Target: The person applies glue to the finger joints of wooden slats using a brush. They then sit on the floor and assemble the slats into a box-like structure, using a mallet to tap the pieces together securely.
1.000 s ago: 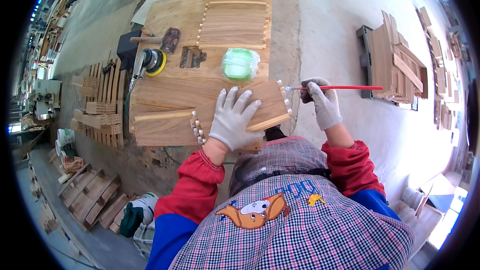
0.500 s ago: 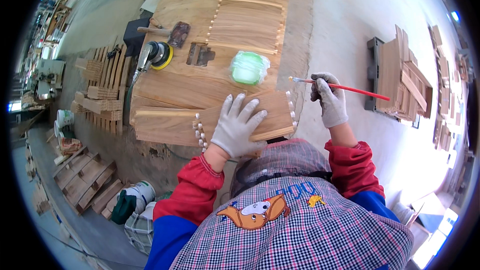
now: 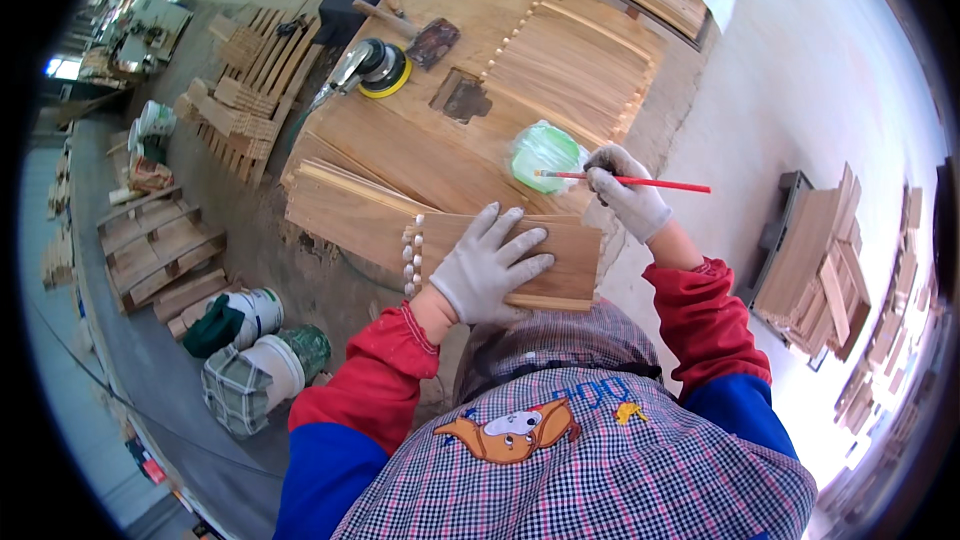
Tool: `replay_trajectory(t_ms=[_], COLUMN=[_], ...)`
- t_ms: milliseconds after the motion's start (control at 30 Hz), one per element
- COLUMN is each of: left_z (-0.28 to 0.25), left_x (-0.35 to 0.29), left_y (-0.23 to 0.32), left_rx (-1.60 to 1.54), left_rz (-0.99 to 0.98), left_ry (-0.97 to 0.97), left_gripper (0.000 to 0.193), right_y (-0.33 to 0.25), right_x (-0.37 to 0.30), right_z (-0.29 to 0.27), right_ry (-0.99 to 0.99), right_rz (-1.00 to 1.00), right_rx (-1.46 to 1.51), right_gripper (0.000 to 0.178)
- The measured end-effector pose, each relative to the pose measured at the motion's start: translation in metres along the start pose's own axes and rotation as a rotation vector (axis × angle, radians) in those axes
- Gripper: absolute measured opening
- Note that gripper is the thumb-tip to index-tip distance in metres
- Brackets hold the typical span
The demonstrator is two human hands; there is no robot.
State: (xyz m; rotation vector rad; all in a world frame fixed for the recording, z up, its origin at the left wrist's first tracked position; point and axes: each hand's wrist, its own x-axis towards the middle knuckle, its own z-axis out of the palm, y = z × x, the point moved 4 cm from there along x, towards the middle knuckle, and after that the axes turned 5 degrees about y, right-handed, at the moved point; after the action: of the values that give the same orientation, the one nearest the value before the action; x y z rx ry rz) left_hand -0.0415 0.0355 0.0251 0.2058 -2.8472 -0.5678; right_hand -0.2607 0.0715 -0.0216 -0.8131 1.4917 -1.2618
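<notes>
My left hand (image 3: 488, 275), in a pale glove, lies with spread fingers on a wooden board (image 3: 570, 245) along the table's near edge; its thumb is by the board's near side. White-coated finger joints (image 3: 412, 258) show at the board's left end. My right hand (image 3: 628, 190), in a glove with dark-stained fingertips, is closed on a slim paintbrush (image 3: 665, 183) with a red handle. The brush tip points left, over a green tub (image 3: 545, 158) wrapped in clear plastic. Another board (image 3: 350, 210) lies partly under the first one.
On the wooden worktable (image 3: 430, 155) sit an orbital sander (image 3: 380, 68), a hammer (image 3: 425, 38) and a jointed panel (image 3: 570, 70). Slatted wood stacks (image 3: 245, 90) and buckets (image 3: 265, 365) stand left. A pile of boards (image 3: 815, 260) is on the right.
My right hand has moved left with the paintbrush, bringing its tip from beside the table to over the green tub. My left hand stays on the board. The view has turned.
</notes>
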Motion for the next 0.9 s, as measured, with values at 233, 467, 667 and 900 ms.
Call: replay_trajectory(t_ms=[233, 467, 667, 900], left_z=[0.0, 0.002, 0.005, 0.0], left_x=[0.0, 0.0, -0.001, 0.0], left_y=[0.002, 0.002, 0.002, 0.009], left_rx=[0.007, 0.044, 0.051, 0.072], left_rz=[-0.031, -0.075, -0.085, -0.083], left_ry=[-0.02, -0.025, -0.005, 0.018], left_gripper=[0.071, 0.071, 0.071, 0.064], right_y=[0.012, 0.037, 0.049, 0.065], right_x=[-0.002, 0.0, 0.005, -0.028], right_z=[0.006, 0.003, 0.007, -0.012], right_ry=[-0.133, -0.088, -0.019, 0.019], right_rz=[0.013, 0.032, 0.114, 0.177], right_rx=[-0.094, 0.224, 0.215, 0.254], right_gripper=[0.026, 0.032, 0.027, 0.045])
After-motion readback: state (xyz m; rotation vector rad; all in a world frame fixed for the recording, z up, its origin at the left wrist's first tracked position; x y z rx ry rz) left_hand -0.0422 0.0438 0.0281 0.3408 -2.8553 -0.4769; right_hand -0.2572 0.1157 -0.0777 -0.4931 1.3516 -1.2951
